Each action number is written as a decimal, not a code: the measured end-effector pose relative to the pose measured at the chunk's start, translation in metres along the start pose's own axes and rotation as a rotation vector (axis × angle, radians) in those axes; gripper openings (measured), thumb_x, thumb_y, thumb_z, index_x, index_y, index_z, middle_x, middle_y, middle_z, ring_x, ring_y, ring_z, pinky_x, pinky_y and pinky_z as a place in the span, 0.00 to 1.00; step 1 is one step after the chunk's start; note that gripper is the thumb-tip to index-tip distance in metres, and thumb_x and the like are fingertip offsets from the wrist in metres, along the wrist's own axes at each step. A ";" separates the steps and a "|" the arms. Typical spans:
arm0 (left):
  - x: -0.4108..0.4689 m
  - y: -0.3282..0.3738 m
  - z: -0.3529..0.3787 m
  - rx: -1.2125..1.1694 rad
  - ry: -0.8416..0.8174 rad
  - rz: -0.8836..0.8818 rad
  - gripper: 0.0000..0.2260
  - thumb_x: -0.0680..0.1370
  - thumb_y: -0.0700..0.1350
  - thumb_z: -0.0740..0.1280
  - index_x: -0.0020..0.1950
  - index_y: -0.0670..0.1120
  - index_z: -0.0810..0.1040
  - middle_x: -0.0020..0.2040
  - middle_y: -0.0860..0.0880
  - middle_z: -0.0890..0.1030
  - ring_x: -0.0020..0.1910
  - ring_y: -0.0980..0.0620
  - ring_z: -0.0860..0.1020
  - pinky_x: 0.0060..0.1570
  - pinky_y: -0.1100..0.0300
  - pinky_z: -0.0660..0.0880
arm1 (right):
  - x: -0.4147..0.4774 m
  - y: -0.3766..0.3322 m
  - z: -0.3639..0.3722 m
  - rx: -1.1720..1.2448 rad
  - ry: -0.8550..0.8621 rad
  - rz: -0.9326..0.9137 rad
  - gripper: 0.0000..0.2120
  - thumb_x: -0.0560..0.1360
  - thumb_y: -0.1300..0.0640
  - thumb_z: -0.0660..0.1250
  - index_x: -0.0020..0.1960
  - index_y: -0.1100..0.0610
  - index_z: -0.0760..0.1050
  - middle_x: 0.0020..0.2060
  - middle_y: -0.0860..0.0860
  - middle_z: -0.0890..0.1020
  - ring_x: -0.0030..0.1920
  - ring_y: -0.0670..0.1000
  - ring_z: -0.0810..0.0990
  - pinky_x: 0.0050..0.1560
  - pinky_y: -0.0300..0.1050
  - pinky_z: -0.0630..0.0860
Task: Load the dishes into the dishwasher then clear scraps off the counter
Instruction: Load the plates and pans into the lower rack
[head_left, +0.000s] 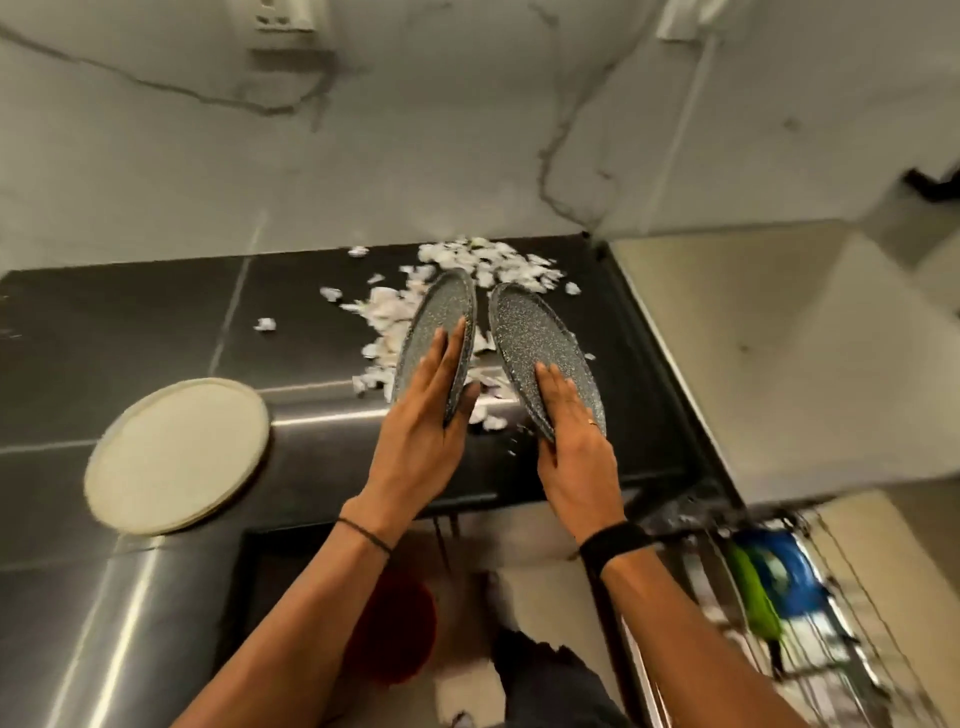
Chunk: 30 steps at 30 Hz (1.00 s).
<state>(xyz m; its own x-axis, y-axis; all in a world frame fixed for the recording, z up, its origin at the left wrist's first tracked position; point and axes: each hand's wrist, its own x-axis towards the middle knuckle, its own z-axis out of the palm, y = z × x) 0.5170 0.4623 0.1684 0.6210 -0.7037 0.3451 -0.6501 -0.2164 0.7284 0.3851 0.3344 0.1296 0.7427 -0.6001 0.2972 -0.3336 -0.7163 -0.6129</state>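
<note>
Scraps lie between plates held edgewise by left hand and right hand.

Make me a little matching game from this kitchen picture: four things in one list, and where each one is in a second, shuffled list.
Things
1. cream plate
2. speckled plates
3. white scraps
4. blue item

Places
A. in the wire rack, lower right
B. tilted up, one in the left hand, one in the right hand
C. flat on the dark counter, at the left
D. scattered on the counter, toward the wall

Pairs: 1-C, 2-B, 3-D, 4-A
</note>
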 end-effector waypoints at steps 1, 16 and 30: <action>-0.006 0.012 0.015 -0.016 -0.054 0.045 0.28 0.84 0.53 0.59 0.78 0.69 0.47 0.81 0.58 0.54 0.79 0.62 0.54 0.72 0.73 0.54 | -0.018 0.008 -0.014 -0.015 0.030 0.045 0.41 0.74 0.70 0.63 0.81 0.48 0.53 0.79 0.48 0.59 0.79 0.52 0.58 0.76 0.59 0.62; -0.106 0.190 0.221 -0.122 -0.773 0.402 0.27 0.83 0.62 0.52 0.79 0.68 0.43 0.81 0.60 0.53 0.64 0.49 0.78 0.59 0.47 0.79 | -0.248 0.127 -0.174 -0.082 0.551 0.718 0.27 0.82 0.55 0.61 0.79 0.46 0.58 0.68 0.51 0.77 0.60 0.48 0.79 0.61 0.49 0.78; -0.115 0.165 0.387 0.420 -1.278 0.491 0.21 0.84 0.58 0.54 0.77 0.70 0.56 0.77 0.60 0.65 0.72 0.52 0.71 0.63 0.54 0.73 | -0.310 0.295 -0.197 0.081 0.237 0.943 0.20 0.83 0.52 0.61 0.74 0.49 0.69 0.33 0.43 0.75 0.32 0.39 0.73 0.32 0.29 0.64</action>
<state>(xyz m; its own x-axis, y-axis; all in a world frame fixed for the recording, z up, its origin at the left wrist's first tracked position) 0.1691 0.2456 0.0204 -0.3671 -0.8310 -0.4179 -0.8987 0.2010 0.3898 -0.0575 0.2391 0.0012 0.0527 -0.9770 -0.2068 -0.6834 0.1157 -0.7208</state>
